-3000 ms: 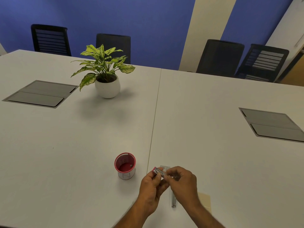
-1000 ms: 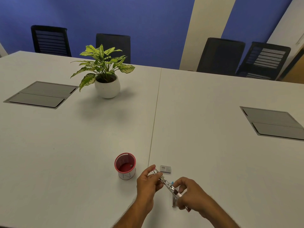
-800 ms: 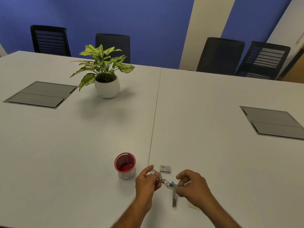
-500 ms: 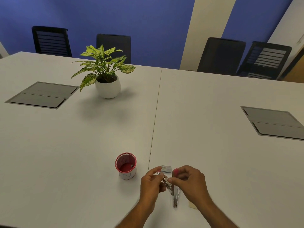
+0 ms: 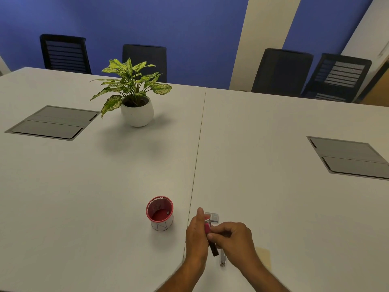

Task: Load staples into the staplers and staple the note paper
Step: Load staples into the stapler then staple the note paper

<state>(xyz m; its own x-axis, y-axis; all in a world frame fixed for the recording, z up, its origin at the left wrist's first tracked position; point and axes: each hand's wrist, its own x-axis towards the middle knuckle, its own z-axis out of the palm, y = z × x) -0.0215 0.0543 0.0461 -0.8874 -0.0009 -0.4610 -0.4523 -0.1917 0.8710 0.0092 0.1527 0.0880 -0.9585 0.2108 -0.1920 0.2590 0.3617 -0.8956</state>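
Note:
A small pink stapler [image 5: 207, 228] is held between both hands just above the white table [image 5: 273, 207], near its front edge. My left hand [image 5: 195, 237] grips it from the left, the index finger pointing up. My right hand [image 5: 232, 237] pinches it from the right with curled fingers. A dark strip hangs below the stapler. A second, metal stapler [image 5: 222, 258] lies on the table under my right hand. The small staple box [image 5: 213, 216] lies just beyond the hands. Pale yellow note paper [image 5: 264, 255] peeks out to the right of my right wrist.
A red mesh cup [image 5: 160, 212] stands left of the hands. Farther back on the left are a potted plant [image 5: 134, 98] and a grey cable hatch [image 5: 54, 123]; another hatch [image 5: 349, 157] is at the right. Black chairs line the far edge.
The stapler was spread open between the hands a second ago; now both hands have closed in together around it and it looks folded shut. The staple box has not moved.

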